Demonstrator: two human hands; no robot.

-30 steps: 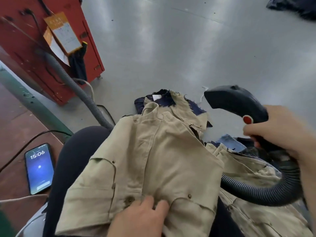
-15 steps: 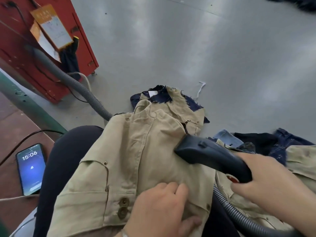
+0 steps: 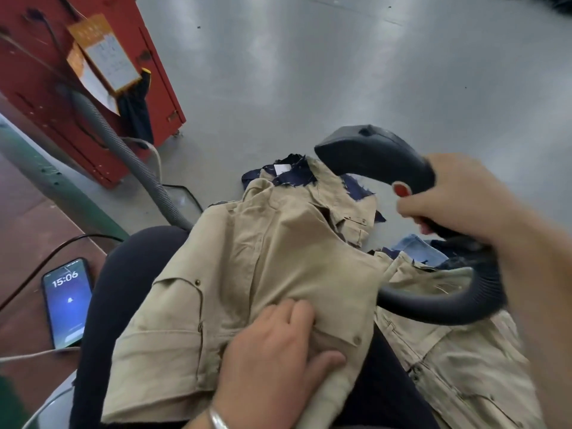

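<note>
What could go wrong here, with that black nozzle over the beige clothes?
The left hand presses on the khaki garment, so the black nozzle, gripped by the right hand, might catch its fingers when it comes down. The hose loops across a second khaki garment and could drag it floorward.

At your left a phone (image 3: 68,303) lies face up on the reddish-brown tabletop (image 3: 24,218), its screen reading 15:06, with a black cable (image 3: 46,258) curving past just beside it. Beyond the table's green beam (image 3: 62,187) a red cabinet (image 3: 37,88) stands on the grey floor (image 3: 340,72), paper tags (image 3: 108,61) hanging on its side. To your right lie a second khaki garment (image 3: 464,366) and a piece of pale denim (image 3: 414,246).
</note>
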